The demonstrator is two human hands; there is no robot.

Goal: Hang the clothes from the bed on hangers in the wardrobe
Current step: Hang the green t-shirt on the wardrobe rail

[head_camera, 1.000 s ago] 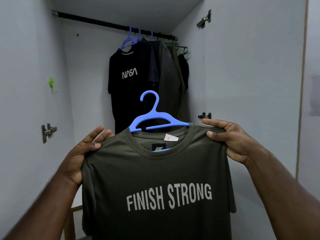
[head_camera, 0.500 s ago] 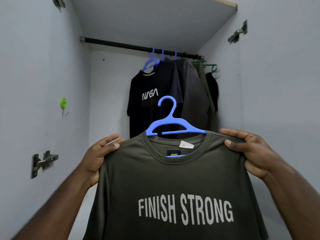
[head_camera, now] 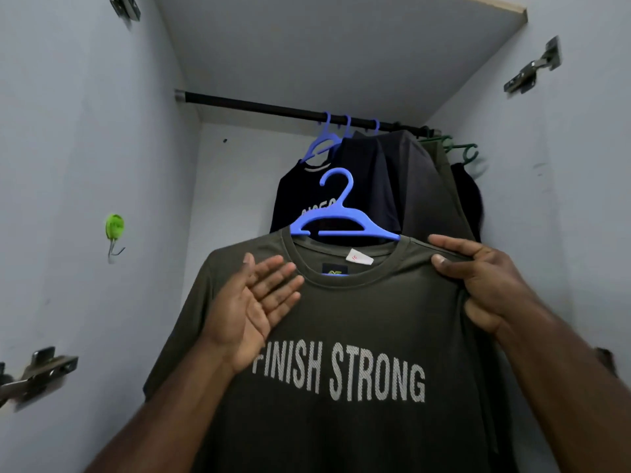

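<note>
**Olive T-shirt on a blue hanger, held up before the wardrobe rail**

From the head camera, looking up into the wardrobe: an olive T-shirt (head_camera: 341,336) printed "FINISH STRONG" fills the lower middle of the view, already threaded onto a blue hanger (head_camera: 341,220) whose hook stands free above the collar, below the rail and not on it. The shirt hangs between the two forearms, its front facing the person.

The right hand (head_camera: 485,278) pinches the shirt's shoulder seam on the right side, thumb in front of the cloth and fingers curled over the top edge, just beside the hanger's right arm tip. This hand alone carries the garment.

The left hand (head_camera: 259,302) is spread, palm turned toward the camera, fingers straight and slightly fanned. It lies in front of the shirt's left chest, just beside the collar; whether it touches the cloth I cannot tell. It grips nothing.

Behind the hanger's hook, a black rail (head_camera: 290,112) runs across the wardrobe under the top panel. On its right half hang dark garments: a black T-shirt (head_camera: 300,203) with white lettering partly hidden by the blue hanger, and darker shirts (head_camera: 409,186) beside it, on blue hangers and green hangers (head_camera: 461,151). The left half of the rail is bare metal.

On the left wall sits a green hook (head_camera: 115,230); metal hinges (head_camera: 37,370) show at the frame edges.
</note>
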